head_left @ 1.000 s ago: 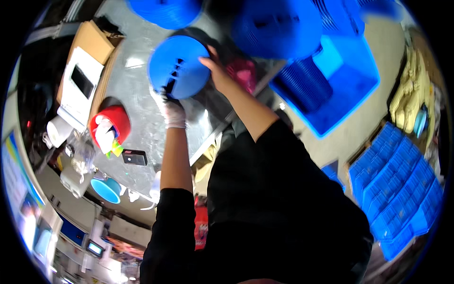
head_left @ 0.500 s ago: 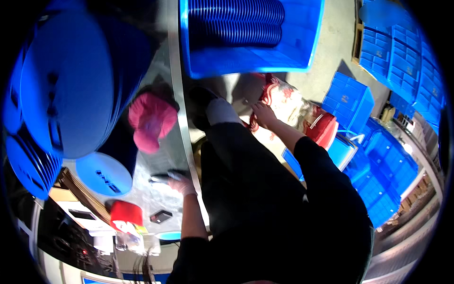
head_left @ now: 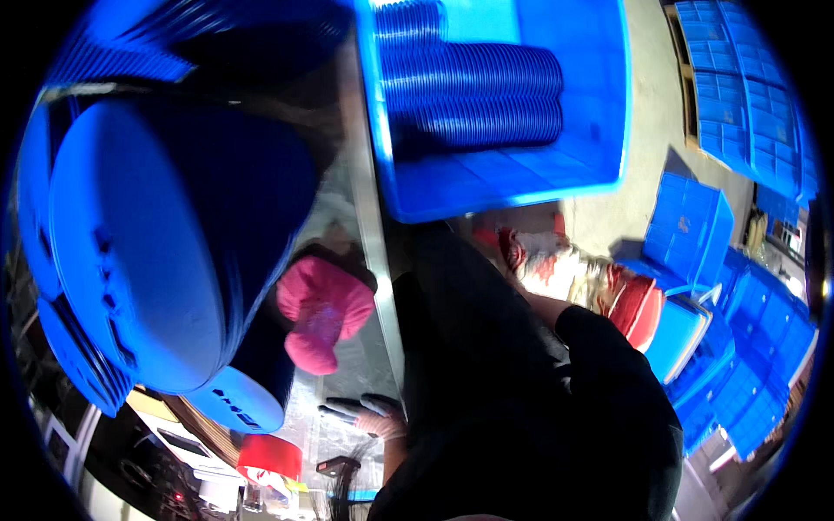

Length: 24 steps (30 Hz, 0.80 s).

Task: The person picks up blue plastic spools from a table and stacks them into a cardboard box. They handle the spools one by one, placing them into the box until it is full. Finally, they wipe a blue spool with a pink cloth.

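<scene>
My left hand [head_left: 375,418], in a glove with dark fingertips, lies on the grey metal table [head_left: 300,408] with its fingers stretched out. Just beyond it is a crumpled pink cloth [head_left: 323,304]. My right forearm [head_left: 547,309] reaches down beside my thigh, and the thigh hides the hand and its fingers. Closest to that arm is a red and white patterned bag or cover [head_left: 543,260]. Large blue discs with cut-out slots [head_left: 130,252] stand stacked on the left side of the table.
A blue crate [head_left: 512,195] holding rows of thin blue discs [head_left: 486,69] stands ahead. More blue crates [head_left: 686,226] are on the floor at right, others stacked behind them. A red container [head_left: 269,458] and a small dark box [head_left: 337,466] sit at the table's near end.
The whole view has shifted, so the crate, table and cloth appear lower and further right. My right hand has gone out of sight behind my thigh. My left hand stays on the table.
</scene>
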{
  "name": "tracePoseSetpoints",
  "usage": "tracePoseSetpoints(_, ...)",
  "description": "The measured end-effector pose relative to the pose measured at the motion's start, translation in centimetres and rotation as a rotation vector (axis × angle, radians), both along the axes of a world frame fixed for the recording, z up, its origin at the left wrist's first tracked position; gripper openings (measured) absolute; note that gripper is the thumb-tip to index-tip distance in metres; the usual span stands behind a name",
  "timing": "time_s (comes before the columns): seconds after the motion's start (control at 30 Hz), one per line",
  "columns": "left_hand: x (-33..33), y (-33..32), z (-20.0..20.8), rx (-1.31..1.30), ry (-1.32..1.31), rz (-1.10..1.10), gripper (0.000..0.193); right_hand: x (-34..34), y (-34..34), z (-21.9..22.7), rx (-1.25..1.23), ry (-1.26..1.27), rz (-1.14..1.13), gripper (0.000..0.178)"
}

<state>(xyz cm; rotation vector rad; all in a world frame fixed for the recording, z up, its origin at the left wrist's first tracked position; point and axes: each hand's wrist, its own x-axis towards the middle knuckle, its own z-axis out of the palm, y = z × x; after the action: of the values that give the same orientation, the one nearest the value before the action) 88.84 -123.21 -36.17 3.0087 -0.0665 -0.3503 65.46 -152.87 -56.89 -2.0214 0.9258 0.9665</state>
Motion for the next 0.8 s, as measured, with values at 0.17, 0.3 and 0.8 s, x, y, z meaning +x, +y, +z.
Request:
tracePoseSetpoints(0.17, -0.5, 1.5, -0.3, -0.059, -0.128, 0.000, 0.078, 4.5, -6.4, 0.3, 0.170, 0.082, -0.126, 0.024)
tracePoseSetpoints(0.3, 0.4, 1.8, -1.0, -0.247, -0.035, 0.045, 0.078, 10.3, -13.8, 4.8, 0.162, -0.091, -0.421, 0.024)
tracePoseSetpoints(0.8, -4.9, 0.3, 2.9, -0.455, -0.705, 0.299, 0.056, 33.0, -1.4, 23.5, -0.143, -1.349, 0.417, 0.078)
